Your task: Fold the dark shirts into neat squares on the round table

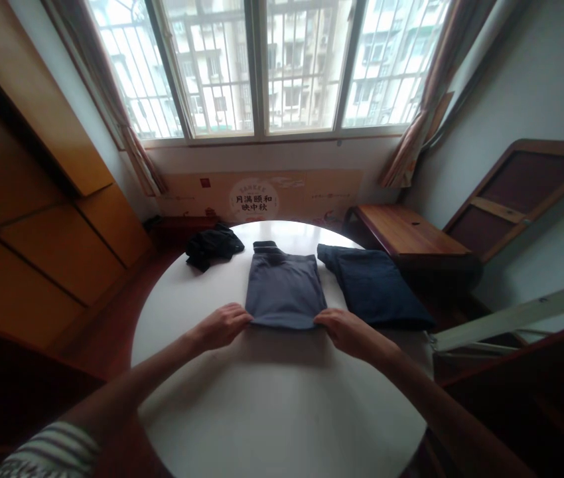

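Note:
Grey trousers, folded into a rough square, lie on the white round table. A darker part sticks out at their far left corner. At the near left corner, my left hand pinches the folded edge. The near right corner is gripped by the fingers of my right hand. Between the two hands the near edge looks slightly raised off the tabletop. Folded navy trousers rest just right of the grey pair, close to my right hand. Toward the far left lies a crumpled black garment.
Beyond the table at right stands a wooden bench or low cabinet, with a framed panel leaning on the wall. A pale metal bar is near the table's right edge. Wooden cabinets line the left side.

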{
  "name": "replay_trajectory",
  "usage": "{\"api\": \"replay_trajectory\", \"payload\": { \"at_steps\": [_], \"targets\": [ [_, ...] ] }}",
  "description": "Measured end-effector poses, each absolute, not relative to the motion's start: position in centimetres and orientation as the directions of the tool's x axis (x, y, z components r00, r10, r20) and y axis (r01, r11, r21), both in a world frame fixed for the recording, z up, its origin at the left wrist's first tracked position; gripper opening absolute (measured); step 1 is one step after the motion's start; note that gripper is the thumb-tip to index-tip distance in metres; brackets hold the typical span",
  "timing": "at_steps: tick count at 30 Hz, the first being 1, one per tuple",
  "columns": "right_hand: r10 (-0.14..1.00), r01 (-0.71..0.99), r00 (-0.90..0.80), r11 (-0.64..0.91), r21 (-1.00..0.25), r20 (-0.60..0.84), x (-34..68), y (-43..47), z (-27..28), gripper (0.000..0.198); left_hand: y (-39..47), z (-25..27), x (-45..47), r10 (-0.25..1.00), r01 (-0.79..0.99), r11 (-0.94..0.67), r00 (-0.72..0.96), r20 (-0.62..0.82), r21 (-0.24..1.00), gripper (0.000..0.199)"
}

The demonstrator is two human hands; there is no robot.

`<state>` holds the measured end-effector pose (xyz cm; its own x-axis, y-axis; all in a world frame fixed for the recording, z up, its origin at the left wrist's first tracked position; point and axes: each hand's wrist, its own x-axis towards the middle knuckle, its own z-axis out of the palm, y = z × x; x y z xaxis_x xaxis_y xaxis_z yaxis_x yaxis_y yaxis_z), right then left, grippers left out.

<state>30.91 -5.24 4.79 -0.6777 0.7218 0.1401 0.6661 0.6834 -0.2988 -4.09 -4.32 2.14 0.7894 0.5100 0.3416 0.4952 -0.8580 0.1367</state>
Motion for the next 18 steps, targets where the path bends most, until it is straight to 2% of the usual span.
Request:
{"api": "replay_trajectory", "payload": {
  "at_steps": [3,5,7,10,13,15,18],
  "targets": [
    [0.654,0.557,-0.750,0.704,-0.441,0.100,32.6,-9.7,6.2,0.037,-8.5,4.2,-4.4,0.420,0.377,-0.905,0.863,0.280,0.197,0.019],
    [0.636,0.504,-0.764,0.692,-0.516,0.107,33.5,-11.5,6.9,0.033,-10.1,5.5,-4.6,0.422,0.342,-0.890,0.869,0.260,0.302,0.018],
    [0.685,0.496,-0.707,0.659,-0.566,0.178,34.0,-11.6,7.3,0.030,-10.1,6.2,-4.6,0.525,0.385,-0.812,0.811,0.259,0.438,0.016],
    [0.811,0.543,-0.503,0.565,-0.622,0.298,33.6,-9.1,7.2,0.028,-7.5,6.2,-3.9,0.757,0.486,-0.610,0.590,0.280,0.626,0.019],
    [0.890,0.600,-0.340,0.453,-0.659,0.303,32.3,-5.5,6.5,0.031,-3.5,5.2,-2.6,0.880,0.459,-0.432,0.401,0.253,0.776,0.025],
    [0.905,0.639,-0.264,0.424,-0.642,0.334,31.5,-3.4,5.7,0.032,-1.3,4.5,-1.8,0.911,0.438,-0.371,0.344,0.229,0.819,0.028],
    [0.895,0.667,-0.217,0.427,-0.610,0.389,30.8,-1.1,4.3,0.032,0.8,3.8,-0.9,0.941,0.477,-0.324,0.249,0.228,0.817,0.030]
  ]
}}
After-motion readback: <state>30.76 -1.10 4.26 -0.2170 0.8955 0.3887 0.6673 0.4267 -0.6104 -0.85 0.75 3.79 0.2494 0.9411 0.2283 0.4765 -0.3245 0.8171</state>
